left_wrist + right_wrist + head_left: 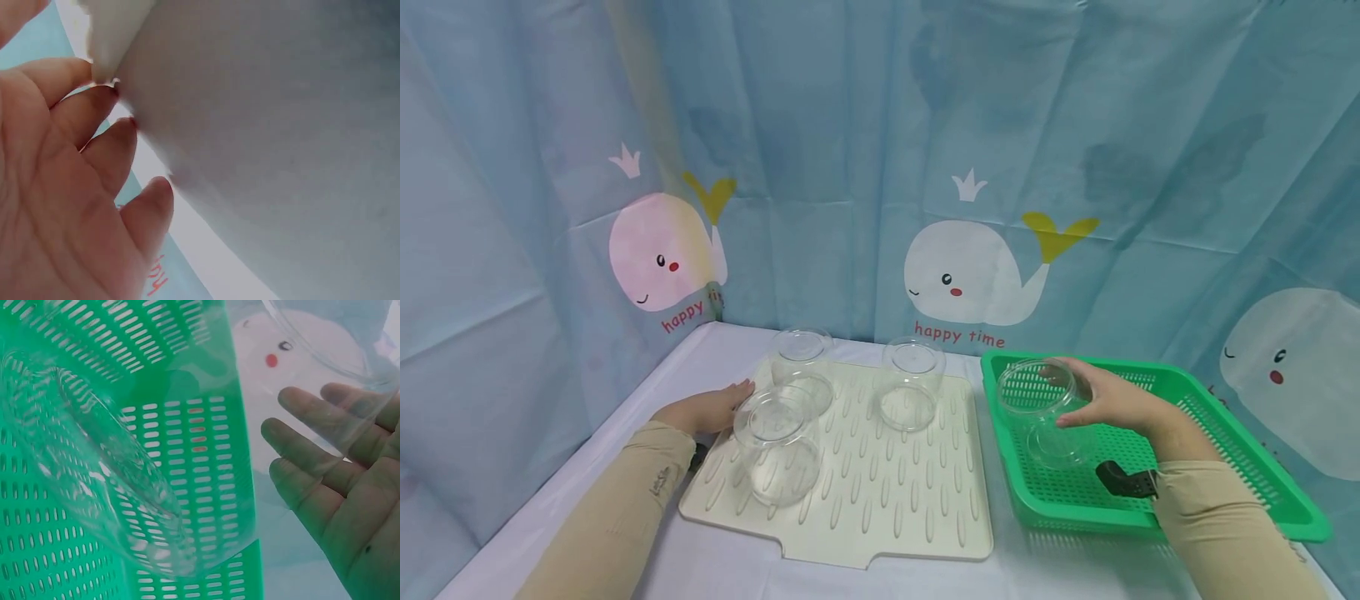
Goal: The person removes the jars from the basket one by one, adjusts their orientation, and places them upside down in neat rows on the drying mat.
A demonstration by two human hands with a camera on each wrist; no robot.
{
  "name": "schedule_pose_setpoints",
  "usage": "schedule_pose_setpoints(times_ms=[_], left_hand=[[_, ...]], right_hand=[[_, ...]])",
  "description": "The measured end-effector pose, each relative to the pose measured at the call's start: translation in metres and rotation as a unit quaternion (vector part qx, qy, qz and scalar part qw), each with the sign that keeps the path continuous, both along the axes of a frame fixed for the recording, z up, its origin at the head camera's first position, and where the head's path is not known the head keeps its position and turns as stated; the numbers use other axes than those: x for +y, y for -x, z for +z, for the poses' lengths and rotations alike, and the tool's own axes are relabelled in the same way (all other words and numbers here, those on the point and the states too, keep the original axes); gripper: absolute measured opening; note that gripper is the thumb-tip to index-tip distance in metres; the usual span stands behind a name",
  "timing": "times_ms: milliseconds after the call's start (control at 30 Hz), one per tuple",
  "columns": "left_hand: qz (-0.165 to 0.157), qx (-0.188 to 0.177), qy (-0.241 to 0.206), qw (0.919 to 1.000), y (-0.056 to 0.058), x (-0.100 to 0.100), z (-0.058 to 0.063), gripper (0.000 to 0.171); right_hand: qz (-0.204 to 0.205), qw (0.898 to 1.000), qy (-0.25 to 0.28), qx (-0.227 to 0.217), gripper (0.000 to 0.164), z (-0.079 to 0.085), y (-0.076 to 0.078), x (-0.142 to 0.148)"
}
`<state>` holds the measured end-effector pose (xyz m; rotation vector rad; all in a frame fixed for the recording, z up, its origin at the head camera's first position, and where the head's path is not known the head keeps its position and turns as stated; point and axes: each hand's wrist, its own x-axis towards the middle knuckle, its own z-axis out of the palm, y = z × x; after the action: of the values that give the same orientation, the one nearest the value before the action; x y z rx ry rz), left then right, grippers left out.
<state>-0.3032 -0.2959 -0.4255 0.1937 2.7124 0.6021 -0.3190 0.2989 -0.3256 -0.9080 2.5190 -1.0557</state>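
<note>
In the head view, my right hand [1116, 404] holds a clear jar [1037, 387] over the green basket [1157, 521], thumb on the near side and fingers on the far side. The right wrist view shows the fingers [306, 447] behind the see-through wall of the clear jar [125, 469]; the thumb is out of sight there. My left hand [711, 408] is at the left edge of the cream mat [865, 517]. Up close, its fingertips touch the white table surface [250, 144] beside the mat's corner [125, 31], loosely bent and gripping nothing visible.
On the mat stand a front-left clear jar [778, 467], a back-left clear jar [803, 350] and a back-right clear jar [912, 375]. A blue curtain [820, 167] with whale prints hangs right behind the table.
</note>
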Motion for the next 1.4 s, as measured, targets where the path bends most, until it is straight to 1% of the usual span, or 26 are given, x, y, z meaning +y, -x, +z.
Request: schedule_pose_setpoints(times_ms=[100, 233, 333, 500, 600, 700, 767, 833, 933, 1033, 1133, 1200, 1300, 1400], left_hand=[[-0.01, 0.015, 0.012, 0.9998, -0.001, -0.003, 0.004, 0.068], [-0.004, 0.027, 0.032, 0.9991, -0.002, -0.007, 0.011, 0.07], [-0.006, 0.04, 0.036, 0.9985, -0.004, -0.008, 0.021, 0.076], [-0.02, 0.104, 0.021, 0.9941, -0.009, -0.01, 0.042, 0.08], [-0.029, 0.15, 0.012, 0.9882, -0.011, -0.011, 0.054, 0.08], [-0.034, 0.188, 0.015, 0.9814, -0.014, -0.008, 0.069, 0.079], [-0.042, 0.216, 0.01, 0.9755, -0.018, -0.004, 0.081, 0.075], [-0.054, 0.245, 0.004, 0.9679, -0.022, 0.001, 0.094, 0.069], [-0.071, 0.279, -0.015, 0.9576, -0.029, 0.01, 0.113, 0.063], [-0.079, 0.3, -0.019, 0.9506, -0.036, 0.017, 0.132, 0.062], [-0.071, 0.312, -0.027, 0.9471, -0.044, 0.024, 0.15, 0.063], [-0.067, 0.32, -0.036, 0.9444, -0.05, 0.029, 0.16, 0.063], [-0.064, 0.336, -0.043, 0.9387, -0.058, 0.039, 0.172, 0.065], [-0.087, 0.362, -0.05, 0.9269, -0.066, 0.053, 0.181, 0.067]], right_hand=[[-0.002, 1.0, -0.002, 0.015, 0.082, 0.002, -0.001, 0.0], [-0.008, 1.0, -0.002, 0.027, 0.08, 0.007, -0.004, 0.0], [-0.013, 0.999, -0.003, 0.03, 0.08, 0.012, -0.006, 0.003], [-0.016, 0.998, 0.015, 0.061, 0.081, 0.026, -0.009, 0.006], [-0.019, 0.995, 0.035, 0.089, 0.082, 0.034, -0.01, 0.005], [-0.024, 0.992, 0.044, 0.12, 0.082, 0.041, -0.01, 0.004], [-0.023, 0.99, 0.048, 0.133, 0.082, 0.045, -0.011, 0.003], [-0.019, 0.989, 0.054, 0.14, 0.083, 0.049, -0.013, 0.002], [-0.018, 0.987, 0.063, 0.145, 0.084, 0.054, -0.016, -0.002], [-0.03, 0.984, 0.07, 0.161, 0.087, 0.059, -0.018, -0.009], [-0.048, 0.98, 0.081, 0.178, 0.09, 0.064, -0.02, -0.016], [-0.052, 0.977, 0.09, 0.187, 0.09, 0.067, -0.022, -0.021], [-0.045, 0.975, 0.101, 0.195, 0.091, 0.07, -0.025, -0.03], [-0.025, 0.974, 0.109, 0.199, 0.091, 0.07, -0.028, -0.04]])
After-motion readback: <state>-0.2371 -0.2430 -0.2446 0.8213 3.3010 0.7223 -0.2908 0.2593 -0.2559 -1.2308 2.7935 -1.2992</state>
